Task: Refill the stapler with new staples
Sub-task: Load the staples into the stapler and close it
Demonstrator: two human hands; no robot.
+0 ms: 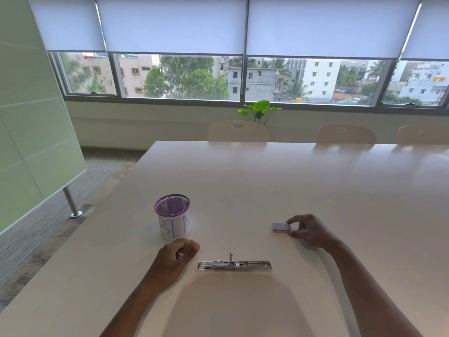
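Observation:
A metal stapler [234,265] lies flat on the pale table [267,186], folded out full length with its magazine showing. To its upper right, my right hand [307,231] pinches a small staple box [280,227], white with a red underside, which rests on the table. My left hand [178,255] lies loosely curled on the table just left of the stapler, not touching it, with nothing visible in it.
A purple mesh cup [173,216] wrapped in paper marked "BIN" stands behind my left hand. Chairs [238,131] line the table's far edge under the windows. A green glass board [31,132] on a metal leg stands to the left.

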